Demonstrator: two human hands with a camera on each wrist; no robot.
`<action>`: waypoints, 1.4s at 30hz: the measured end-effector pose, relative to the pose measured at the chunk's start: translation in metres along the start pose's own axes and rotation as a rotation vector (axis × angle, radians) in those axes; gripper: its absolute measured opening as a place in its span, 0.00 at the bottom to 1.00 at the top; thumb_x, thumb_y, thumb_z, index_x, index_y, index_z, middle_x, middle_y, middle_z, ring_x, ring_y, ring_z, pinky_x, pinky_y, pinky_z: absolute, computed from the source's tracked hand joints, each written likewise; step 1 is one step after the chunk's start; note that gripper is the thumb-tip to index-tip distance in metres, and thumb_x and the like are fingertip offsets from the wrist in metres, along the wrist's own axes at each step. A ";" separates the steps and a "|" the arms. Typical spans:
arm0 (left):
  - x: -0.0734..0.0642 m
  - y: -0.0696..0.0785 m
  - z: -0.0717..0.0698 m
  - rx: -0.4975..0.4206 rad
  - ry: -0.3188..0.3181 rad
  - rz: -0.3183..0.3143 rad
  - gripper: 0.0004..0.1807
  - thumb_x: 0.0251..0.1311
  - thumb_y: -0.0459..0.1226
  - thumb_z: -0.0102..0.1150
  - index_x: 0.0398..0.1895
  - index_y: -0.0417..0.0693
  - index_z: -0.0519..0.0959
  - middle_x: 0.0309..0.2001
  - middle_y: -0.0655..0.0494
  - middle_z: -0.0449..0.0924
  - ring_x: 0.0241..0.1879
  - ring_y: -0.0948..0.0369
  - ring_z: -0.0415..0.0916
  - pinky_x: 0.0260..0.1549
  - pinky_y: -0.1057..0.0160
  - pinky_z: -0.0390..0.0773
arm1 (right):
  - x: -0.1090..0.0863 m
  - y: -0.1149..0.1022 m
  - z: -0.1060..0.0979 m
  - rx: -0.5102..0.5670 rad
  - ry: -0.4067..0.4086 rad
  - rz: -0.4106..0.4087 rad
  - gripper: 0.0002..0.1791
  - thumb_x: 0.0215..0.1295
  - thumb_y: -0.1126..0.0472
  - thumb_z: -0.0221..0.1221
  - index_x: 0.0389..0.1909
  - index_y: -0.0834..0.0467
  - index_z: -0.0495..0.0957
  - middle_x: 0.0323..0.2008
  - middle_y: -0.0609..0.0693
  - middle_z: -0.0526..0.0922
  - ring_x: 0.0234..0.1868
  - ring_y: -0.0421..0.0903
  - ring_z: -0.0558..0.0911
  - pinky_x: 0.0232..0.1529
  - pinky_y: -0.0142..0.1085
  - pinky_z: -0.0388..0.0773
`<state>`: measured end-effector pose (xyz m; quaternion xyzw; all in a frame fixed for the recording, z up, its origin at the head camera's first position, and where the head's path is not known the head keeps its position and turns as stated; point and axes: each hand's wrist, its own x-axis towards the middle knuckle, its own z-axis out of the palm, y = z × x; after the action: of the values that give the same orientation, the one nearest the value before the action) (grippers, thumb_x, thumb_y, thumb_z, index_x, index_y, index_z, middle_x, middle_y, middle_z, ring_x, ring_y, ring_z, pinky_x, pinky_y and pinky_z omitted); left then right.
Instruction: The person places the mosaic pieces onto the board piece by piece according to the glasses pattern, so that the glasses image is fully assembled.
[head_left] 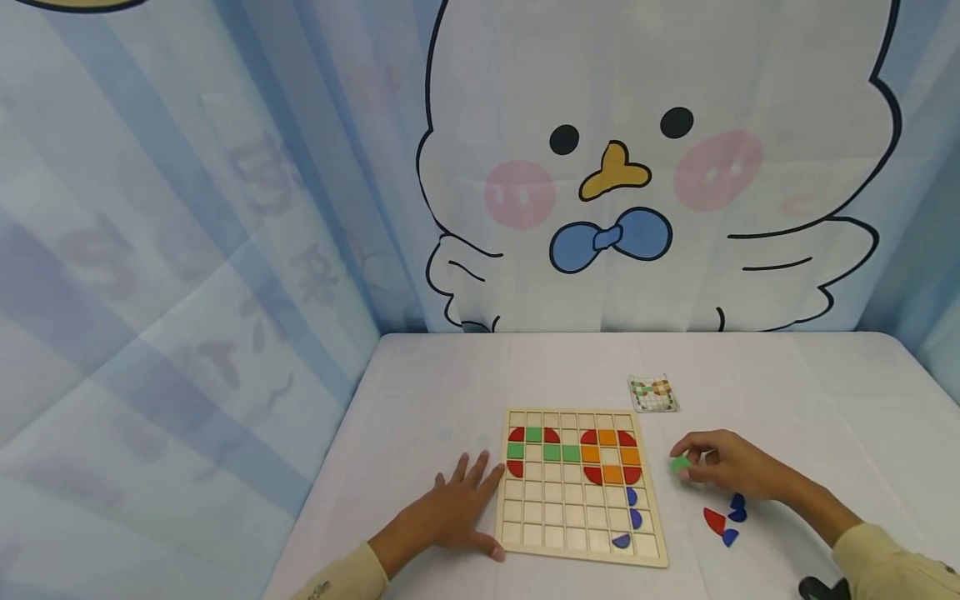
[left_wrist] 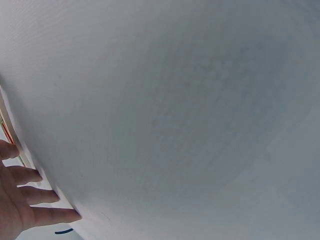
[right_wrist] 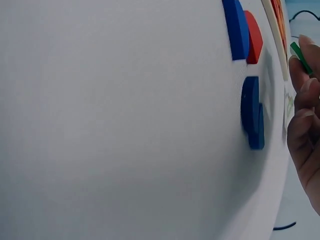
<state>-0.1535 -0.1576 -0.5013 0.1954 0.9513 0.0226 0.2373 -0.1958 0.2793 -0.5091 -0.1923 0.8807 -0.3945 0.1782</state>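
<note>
A wooden grid board (head_left: 564, 536) lies flat on the white table, with red, green and orange pieces in its upper rows and several blue pieces lower right. My left hand (head_left: 459, 507) rests with spread fingers against the board's left edge; its fingers also show in the left wrist view. To the right of the board, my right hand (head_left: 731, 462) pinches a green square tile (head_left: 680, 463) between thumb and fingertips. The same green tile (right_wrist: 301, 58) appears edge-on in the right wrist view. Below that hand lie a red quarter-circle piece (head_left: 715, 521) and several blue pieces (head_left: 731, 537).
Behind the board's top right corner lies a small pattern card (head_left: 653, 394). A black object (head_left: 822, 588) sits by the right sleeve, partly cut off by the frame. A printed curtain (head_left: 517, 292) hangs behind the table's far edge.
</note>
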 end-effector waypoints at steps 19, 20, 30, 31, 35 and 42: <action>0.000 0.001 -0.001 -0.020 -0.013 -0.010 0.66 0.39 0.75 0.65 0.81 0.65 0.49 0.82 0.51 0.42 0.80 0.41 0.42 0.66 0.30 0.61 | 0.049 -0.043 0.037 0.160 -0.047 -0.188 0.19 0.65 0.61 0.66 0.53 0.66 0.80 0.35 0.51 0.77 0.26 0.35 0.75 0.28 0.30 0.78; 0.000 0.001 -0.001 -0.019 -0.014 -0.010 0.66 0.38 0.75 0.65 0.81 0.65 0.49 0.82 0.51 0.42 0.80 0.41 0.41 0.66 0.30 0.61 | 0.051 -0.044 0.039 0.156 -0.043 -0.199 0.18 0.64 0.61 0.67 0.52 0.65 0.81 0.35 0.51 0.78 0.28 0.35 0.76 0.29 0.29 0.78; 0.003 -0.001 0.002 -0.018 -0.018 -0.018 0.66 0.37 0.76 0.64 0.81 0.66 0.48 0.82 0.51 0.42 0.80 0.41 0.41 0.65 0.29 0.61 | 0.065 -0.065 0.059 0.176 0.004 -0.192 0.17 0.62 0.62 0.68 0.50 0.63 0.81 0.33 0.51 0.79 0.18 0.34 0.70 0.17 0.29 0.71; 0.003 -0.001 0.001 -0.020 -0.018 -0.017 0.66 0.37 0.75 0.64 0.81 0.66 0.48 0.82 0.51 0.42 0.80 0.41 0.42 0.65 0.29 0.61 | 0.066 -0.067 0.061 0.172 0.011 -0.188 0.17 0.61 0.62 0.68 0.49 0.63 0.81 0.32 0.50 0.79 0.19 0.34 0.71 0.19 0.29 0.71; 0.003 0.000 0.001 -0.025 -0.019 -0.015 0.66 0.38 0.75 0.65 0.81 0.65 0.49 0.82 0.50 0.42 0.80 0.40 0.42 0.65 0.29 0.61 | 0.070 -0.075 0.071 0.145 0.033 -0.191 0.17 0.60 0.60 0.70 0.48 0.62 0.81 0.29 0.47 0.79 0.27 0.36 0.74 0.27 0.29 0.71; 0.001 0.001 0.000 -0.026 -0.014 -0.011 0.66 0.39 0.74 0.66 0.81 0.63 0.50 0.82 0.50 0.43 0.79 0.40 0.42 0.64 0.29 0.62 | 0.077 -0.086 0.091 0.182 0.013 -0.186 0.18 0.60 0.61 0.70 0.49 0.64 0.81 0.29 0.49 0.82 0.26 0.36 0.77 0.28 0.29 0.75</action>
<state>-0.1541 -0.1560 -0.5015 0.1874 0.9502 0.0325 0.2467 -0.2033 0.1323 -0.5125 -0.2534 0.8208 -0.4890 0.1517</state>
